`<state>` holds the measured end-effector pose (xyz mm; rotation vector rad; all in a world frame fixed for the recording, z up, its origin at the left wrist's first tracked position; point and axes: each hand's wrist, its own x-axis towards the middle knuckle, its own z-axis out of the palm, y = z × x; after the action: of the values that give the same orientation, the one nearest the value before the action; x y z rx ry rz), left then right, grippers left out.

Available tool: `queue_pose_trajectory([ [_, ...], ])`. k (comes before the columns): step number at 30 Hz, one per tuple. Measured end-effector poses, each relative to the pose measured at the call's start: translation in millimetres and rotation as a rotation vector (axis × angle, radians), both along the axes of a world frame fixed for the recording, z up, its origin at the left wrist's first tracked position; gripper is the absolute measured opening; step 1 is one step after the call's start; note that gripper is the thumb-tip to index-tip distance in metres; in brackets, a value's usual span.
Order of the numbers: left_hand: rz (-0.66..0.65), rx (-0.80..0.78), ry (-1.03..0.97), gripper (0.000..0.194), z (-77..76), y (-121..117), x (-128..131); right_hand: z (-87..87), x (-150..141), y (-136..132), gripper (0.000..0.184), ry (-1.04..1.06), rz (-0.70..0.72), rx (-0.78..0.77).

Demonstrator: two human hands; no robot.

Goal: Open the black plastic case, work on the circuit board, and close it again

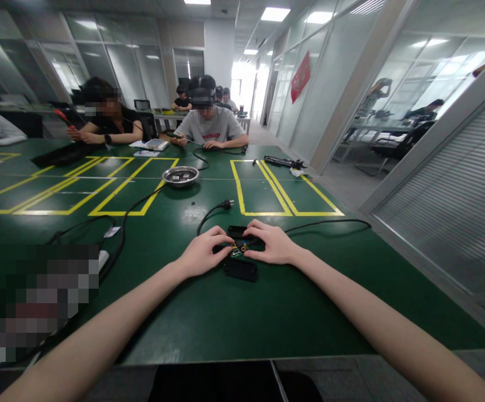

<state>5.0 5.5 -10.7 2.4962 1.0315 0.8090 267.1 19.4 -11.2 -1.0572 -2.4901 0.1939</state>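
Note:
A small green circuit board [237, 253] with coils and coloured parts lies between my hands above the green table. My left hand [203, 252] pinches it at the left side with thumb and fingers. At the right, my right hand [272, 243] curls its thumb and fingers about the board's other side, partly hiding it. One black plastic case half [241, 271] sits on the near side of the board. Another black case half [236, 230] is just beyond it, partly covered by my right fingers. Close to my left hand, a black cable ends in a power plug [227, 205].
A metal bowl [180, 176] with small parts stands farther off. Another black cable [330, 223] runs right. A blurred-out object [45, 301] and cords lie at left. Yellow tape [267, 214] marks the green table [234, 329]. A person [213, 125] works opposite, another [112, 120] farther left.

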Motion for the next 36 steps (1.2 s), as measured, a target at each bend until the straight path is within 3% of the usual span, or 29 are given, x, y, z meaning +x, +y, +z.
queue_pose_trajectory([
  [6, 0.079, 0.02, 0.08, 0.022, -5.4, 9.9, -4.2, 3.4, -6.8, -10.4, 0.068, 0.015, 0.005, -0.084],
  [13, 0.054, 0.068, 0.107, 0.024, -6.9, 11.6, -5.9, 5.1, -9.5, -16.2, 0.091, 0.063, 0.042, -0.154],
  [20, 0.029, 0.054, 0.086, 0.026, -7.0, 13.7, -6.3, 1.5, -8.2, -6.6, 0.075, 0.094, 0.062, -0.186],
  [28, -0.005, 0.05, 0.071, 0.027, -5.4, 13.7, -6.0, 12.3, -1.5, 2.8, 0.044, 0.069, 0.074, -0.13],
  [36, 0.042, 0.056, 0.071, 0.025, -5.7, 13.9, -4.4, -4.3, -7.0, 3.8, 0.038, 0.215, 0.024, -0.119],
])
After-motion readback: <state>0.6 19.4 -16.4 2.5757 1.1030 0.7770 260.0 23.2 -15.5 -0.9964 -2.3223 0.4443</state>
